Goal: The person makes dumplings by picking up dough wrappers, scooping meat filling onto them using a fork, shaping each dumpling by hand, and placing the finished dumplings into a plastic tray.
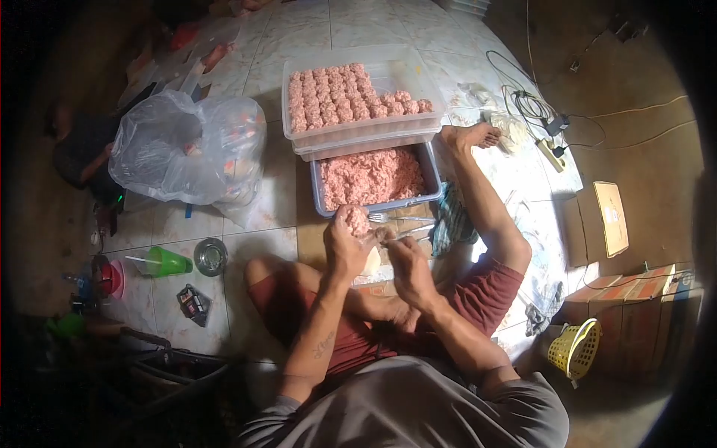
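My left hand (345,243) is closed round a ball of pink minced meat (356,219), just over the near edge of a blue-grey tub (320,196) that holds loose mince (370,178). Close to its right, my right hand (408,265) is closed on the handle of a small utensil whose tip is too blurred to make out. Behind the tub, a clear plastic container (403,71) holds rows of meat balls (328,95). A fork (379,218) lies at the tub's near edge.
Large clear plastic bags (168,149) stand at the left, near another person (78,153). Left on the floor are a green cup (170,261) and a glass ashtray (211,256). Cables and a power strip (550,155), a yellow basket (573,349) and boxes (635,313) are right.
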The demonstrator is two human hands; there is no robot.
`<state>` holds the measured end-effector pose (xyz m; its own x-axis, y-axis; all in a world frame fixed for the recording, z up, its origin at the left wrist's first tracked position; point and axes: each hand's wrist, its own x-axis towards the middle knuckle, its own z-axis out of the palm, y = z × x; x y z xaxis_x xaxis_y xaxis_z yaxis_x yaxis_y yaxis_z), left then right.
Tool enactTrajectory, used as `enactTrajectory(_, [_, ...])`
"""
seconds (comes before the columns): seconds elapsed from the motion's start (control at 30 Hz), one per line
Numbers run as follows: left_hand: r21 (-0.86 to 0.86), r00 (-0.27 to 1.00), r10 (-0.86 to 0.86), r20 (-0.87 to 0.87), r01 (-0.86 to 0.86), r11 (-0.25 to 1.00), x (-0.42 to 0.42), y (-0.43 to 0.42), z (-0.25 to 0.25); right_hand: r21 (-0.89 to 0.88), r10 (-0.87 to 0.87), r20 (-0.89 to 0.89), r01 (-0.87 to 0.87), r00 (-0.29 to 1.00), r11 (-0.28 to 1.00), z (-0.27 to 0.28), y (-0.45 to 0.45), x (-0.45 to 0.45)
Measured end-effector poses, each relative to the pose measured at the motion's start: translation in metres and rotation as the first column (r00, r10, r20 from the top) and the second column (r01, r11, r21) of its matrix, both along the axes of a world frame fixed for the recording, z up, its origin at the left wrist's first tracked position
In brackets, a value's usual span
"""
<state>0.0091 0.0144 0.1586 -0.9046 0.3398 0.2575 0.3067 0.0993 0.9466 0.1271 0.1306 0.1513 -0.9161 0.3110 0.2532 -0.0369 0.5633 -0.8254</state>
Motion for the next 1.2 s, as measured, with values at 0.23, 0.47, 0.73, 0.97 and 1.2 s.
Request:
enactTrajectory(0.23, [0.211,0.962,-0.23,0.148,0.196,0.958,-0.006,-0.027,-0.007,-0.248,0.163,0.048,-0.147,0.985,0.958,0.009,0.006,0.023])
enactTrajectory(0.47, [0.104,1.0,-0.001,-0.028,0.004,0.995,-0.001,-0.024,0.021,-0.09,-0.027,0.012,0.028,1.0,0.996,0.04,0.015,0.011])
enactTrajectory(0.73, [-0.237,0.984,-0.149,-0.094,0.124,0.964,-0.009,-0.025,0.004,0.082,0.198,0.097,-0.206,0.975,0.975,0.097,0.037,0.005])
enactTrajectory(0.97, [-0.323,0.969,-0.139,-0.206,0.067,0.944,-0.006,-0.021,-0.001,0.054,0.191,0.059,-0.194,0.98,0.979,0.076,0.031,-0.005])
enactTrajectory(1.2, [-0.075,0.947,-0.314,-0.065,0.309,0.948,-0.003,-0.035,-0.014,-0.765,0.106,0.201,0.088,0.974,0.638,0.017,0.046,-0.044])
